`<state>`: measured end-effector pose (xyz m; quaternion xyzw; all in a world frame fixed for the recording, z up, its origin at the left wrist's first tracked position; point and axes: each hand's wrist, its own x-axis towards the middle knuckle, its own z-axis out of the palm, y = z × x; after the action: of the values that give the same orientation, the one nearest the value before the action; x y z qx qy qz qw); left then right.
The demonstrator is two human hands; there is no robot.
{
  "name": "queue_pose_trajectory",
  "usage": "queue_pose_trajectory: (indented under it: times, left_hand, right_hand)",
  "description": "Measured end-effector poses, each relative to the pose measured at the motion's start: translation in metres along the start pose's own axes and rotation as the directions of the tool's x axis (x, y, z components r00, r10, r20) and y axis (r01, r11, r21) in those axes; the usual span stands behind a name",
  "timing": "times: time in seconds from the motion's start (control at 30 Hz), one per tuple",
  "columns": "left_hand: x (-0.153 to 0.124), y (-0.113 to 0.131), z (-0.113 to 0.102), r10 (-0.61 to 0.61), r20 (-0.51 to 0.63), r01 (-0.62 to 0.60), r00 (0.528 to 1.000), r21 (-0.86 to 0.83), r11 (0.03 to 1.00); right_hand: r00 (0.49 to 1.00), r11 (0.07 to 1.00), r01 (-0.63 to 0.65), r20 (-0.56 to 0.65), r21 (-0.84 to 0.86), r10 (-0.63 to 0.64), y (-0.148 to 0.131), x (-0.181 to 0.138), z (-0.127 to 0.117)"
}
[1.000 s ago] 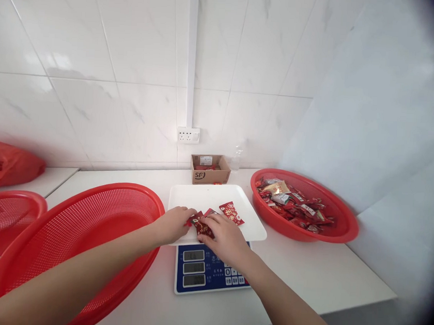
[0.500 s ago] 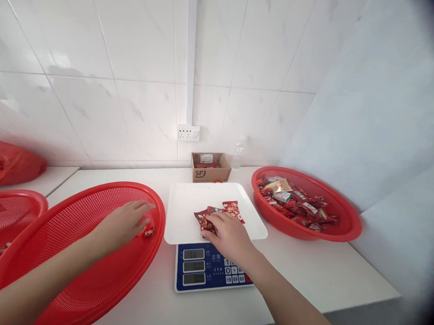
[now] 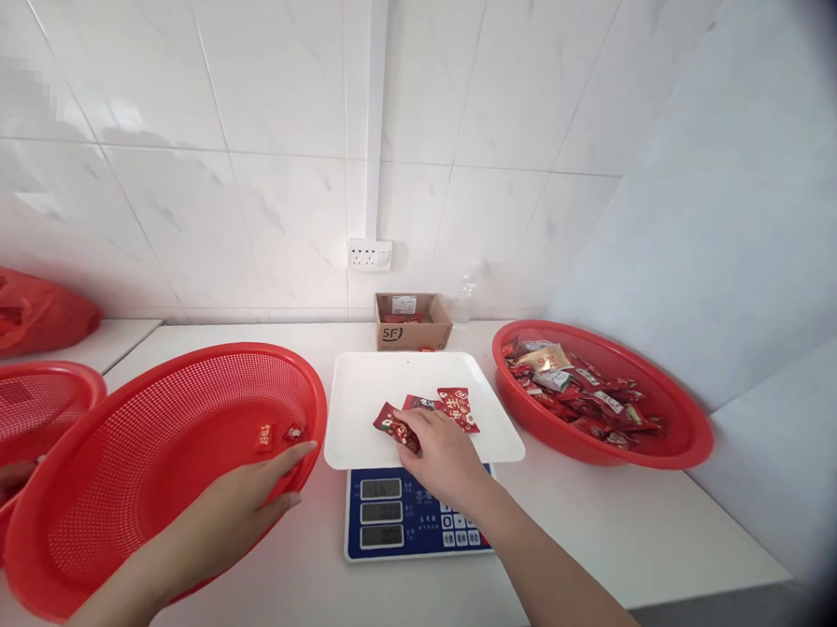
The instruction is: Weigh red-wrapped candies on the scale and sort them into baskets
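My right hand (image 3: 441, 457) rests on the white scale tray (image 3: 387, 377), its fingers curled down on a red snack packet (image 3: 393, 425). Two more red packets (image 3: 458, 404) lie just beyond it on the tray. My left hand (image 3: 243, 515) is at the near rim of the big red mesh basket (image 3: 137, 458), fingers stretched out and holding nothing. Two small red packets (image 3: 277, 433) lie inside the basket just past its fingertips.
The tray sits on a blue-fronted digital scale (image 3: 408, 519). To the right is a red basket (image 3: 671, 439) holding several packets. A cardboard box (image 3: 412, 321) and a clear bottle (image 3: 465, 302) stand at the wall. Another red basket (image 3: 13, 405) and a red bag (image 3: 26, 310) are at far left.
My left hand carried a small red packet from the tray into the big basket, let it go and drew back to the near rim. My right hand stayed on the tray's packets.
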<state>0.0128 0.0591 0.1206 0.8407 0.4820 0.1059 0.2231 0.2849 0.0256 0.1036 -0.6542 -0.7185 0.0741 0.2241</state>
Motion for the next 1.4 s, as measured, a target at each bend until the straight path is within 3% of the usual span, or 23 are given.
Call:
queue_pose_trajectory:
  times: [0.13, 0.27, 0.37, 0.47, 0.63, 0.7, 0.8, 0.9, 1.0, 1.2, 1.4]
  left_hand:
    - [0.018, 0.008, -0.003, -0.054, 0.101, 0.053, 0.993, 0.015, 0.999]
    - [0.029, 0.029, -0.005, -0.058, -0.026, 0.058, 0.998, -0.004, 0.998]
    - [0.032, 0.052, 0.002, 0.009, -0.046, -0.022, 0.999, -0.278, 0.96]
    - [0.034, 0.071, 0.017, 0.076, 0.0, -0.062, 0.997, -0.581, 0.811]
    - [0.036, 0.083, 0.035, 0.006, -0.022, -0.021, 1.0, -0.753, 0.657]
    - [0.036, 0.081, 0.033, -0.014, -0.054, -0.03, 0.998, -0.742, 0.669]
    - [0.034, 0.072, 0.022, -0.098, -0.168, -0.031, 0.981, -0.631, 0.775]
    - [0.029, 0.057, 0.009, -0.195, -0.314, 0.042, 0.929, -0.433, 0.9]
    - [0.025, 0.037, 0.0, -0.216, -0.405, 0.111, 0.889, -0.266, 0.957]
    - [0.021, 0.012, 0.007, -0.2, -0.377, 0.204, 0.904, -0.028, 0.979]
    - [0.018, 0.034, 0.018, -0.073, -0.29, 0.061, 0.954, -0.051, 0.997]
  right_hand:
    - [0.999, 0.999, -0.038, -0.036, 0.036, 0.04, 0.004, -0.002, -0.002]
    - [0.991, 0.996, -0.013, -0.132, 0.094, 0.025, 0.001, -0.007, -0.004]
    - [0.969, 0.98, 0.132, -0.228, 0.151, -0.096, -0.011, -0.015, -0.005]
    - [0.933, 0.938, 0.295, -0.269, 0.182, -0.241, -0.025, -0.024, -0.004]
    - [0.913, 0.921, 0.35, -0.281, 0.17, -0.295, -0.029, -0.034, -0.002]
    - [0.919, 0.927, 0.335, -0.275, 0.17, -0.282, -0.022, -0.036, -0.003]
    - [0.932, 0.95, 0.271, -0.287, 0.154, -0.22, -0.008, -0.035, -0.004]
    - [0.949, 0.981, 0.149, -0.297, 0.126, -0.106, 0.008, -0.029, -0.005]
    - [0.959, 0.996, 0.051, -0.282, 0.066, -0.031, 0.024, -0.021, -0.004]
    - [0.971, 0.991, -0.097, -0.229, -0.096, 0.073, 0.036, -0.005, -0.003]
    - [0.982, 0.973, -0.15, -0.143, -0.176, 0.125, 0.032, 0.011, 0.0]
